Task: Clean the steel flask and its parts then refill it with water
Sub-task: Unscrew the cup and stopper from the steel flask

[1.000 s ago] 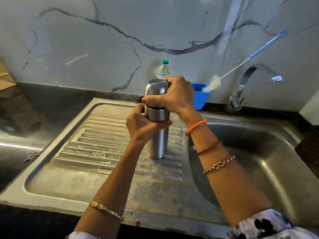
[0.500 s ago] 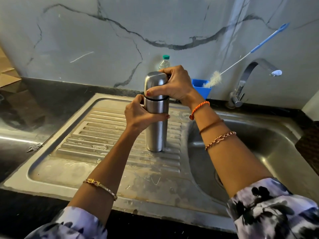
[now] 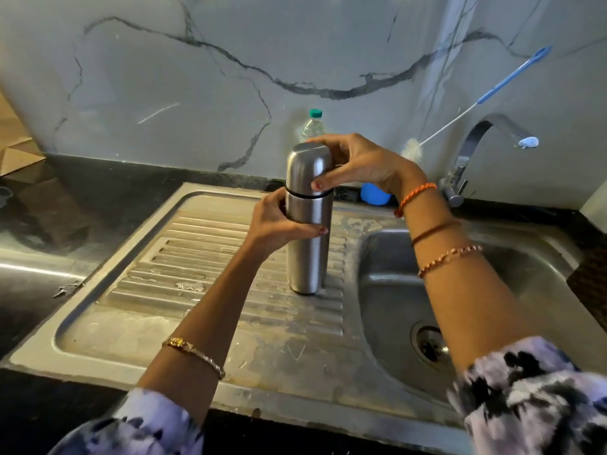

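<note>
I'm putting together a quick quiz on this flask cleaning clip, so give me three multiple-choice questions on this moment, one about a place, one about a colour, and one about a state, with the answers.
1. Where does the steel flask stand?
A. in the sink basin
B. on the ribbed draining board
C. on the black counter

2. What colour is the cap of the plastic bottle behind the flask?
A. green
B. red
C. white

3. What state is the flask's cap in?
A. lying on the draining board
B. hidden from view
C. on the flask, gripped by the right hand

Answers:
1 B, its base rests on the ridges of the draining board, left of the basin.
2 A, the cap by the wall is green.
3 C, the right hand grips the cap atop the flask while the left hand holds the body.
</note>
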